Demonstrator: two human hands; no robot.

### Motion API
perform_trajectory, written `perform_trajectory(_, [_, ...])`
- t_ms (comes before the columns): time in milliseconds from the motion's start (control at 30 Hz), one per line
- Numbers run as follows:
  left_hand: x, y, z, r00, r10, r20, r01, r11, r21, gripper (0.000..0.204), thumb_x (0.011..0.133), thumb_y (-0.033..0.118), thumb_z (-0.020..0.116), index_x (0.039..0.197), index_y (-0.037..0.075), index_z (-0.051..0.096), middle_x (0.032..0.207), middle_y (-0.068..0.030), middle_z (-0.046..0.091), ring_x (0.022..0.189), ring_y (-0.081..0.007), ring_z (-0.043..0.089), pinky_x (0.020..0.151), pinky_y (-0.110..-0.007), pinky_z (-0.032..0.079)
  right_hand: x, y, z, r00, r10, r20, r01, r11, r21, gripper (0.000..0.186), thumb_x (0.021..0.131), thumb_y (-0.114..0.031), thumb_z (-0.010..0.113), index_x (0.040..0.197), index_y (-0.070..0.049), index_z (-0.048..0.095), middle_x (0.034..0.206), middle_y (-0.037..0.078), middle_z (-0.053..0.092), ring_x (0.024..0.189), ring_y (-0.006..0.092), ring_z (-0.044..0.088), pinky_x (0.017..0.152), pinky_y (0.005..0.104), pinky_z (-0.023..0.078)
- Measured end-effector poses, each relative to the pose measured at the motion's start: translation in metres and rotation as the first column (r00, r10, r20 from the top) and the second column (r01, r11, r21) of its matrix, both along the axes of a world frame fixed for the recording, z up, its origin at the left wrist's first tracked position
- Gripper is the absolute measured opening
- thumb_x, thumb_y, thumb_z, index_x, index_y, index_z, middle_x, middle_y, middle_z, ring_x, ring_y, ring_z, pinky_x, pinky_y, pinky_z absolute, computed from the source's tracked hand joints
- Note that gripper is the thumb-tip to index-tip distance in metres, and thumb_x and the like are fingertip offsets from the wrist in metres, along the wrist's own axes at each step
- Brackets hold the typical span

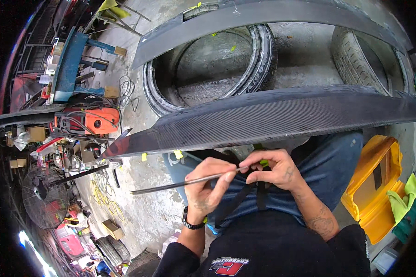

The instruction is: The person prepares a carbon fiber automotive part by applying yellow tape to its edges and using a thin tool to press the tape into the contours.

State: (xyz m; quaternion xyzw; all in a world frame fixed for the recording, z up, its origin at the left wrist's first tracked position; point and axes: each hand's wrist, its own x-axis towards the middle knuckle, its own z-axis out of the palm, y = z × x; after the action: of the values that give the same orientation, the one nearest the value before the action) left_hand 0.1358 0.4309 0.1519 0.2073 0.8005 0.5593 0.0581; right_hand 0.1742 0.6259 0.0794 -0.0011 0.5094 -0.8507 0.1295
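On grey concrete [143, 212], 2 tyres [263, 60] [353, 57], clutter [37, 134], 2 hands [205, 194] [282, 171] pinching a strip [159, 187], perhaps metal

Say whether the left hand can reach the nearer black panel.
Probably yes: the left hand grips a thin dark strip, but the nearer black panel lies just ahead, with nothing seen between.

The grey concrete floor [141, 214] bears one tire [263, 60] at twelve o'clock, another tire [353, 60] at two, tangled black cable [127, 94] at ten, an orange machine [104, 121] toward nine, and yellow cord [98, 196] at eight.
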Motion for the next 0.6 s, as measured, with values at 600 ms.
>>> perform_trajectory(600, [-0.023, 0.018, 0.007, 0.983, 0.149, -0.107, -0.155, 0.986, -0.054, 0.008, 0.088, -0.001, 0.072, 0.095, -0.002, 0.071, 0.089, -0.0110, 0.071, 0.079, -0.0178, 0.066, 0.070, -0.028, 0.052, 0.000, 0.004, -0.001, 0.988, -0.129, 0.083, 0.098, 0.949, 0.299, 0.023, 0.087, -0.016, 0.080, 0.100, 0.001, 0.072, 0.092, 0.003, 0.073, 0.083, 0.0098, 0.065, 0.080, 0.0250, 0.052])
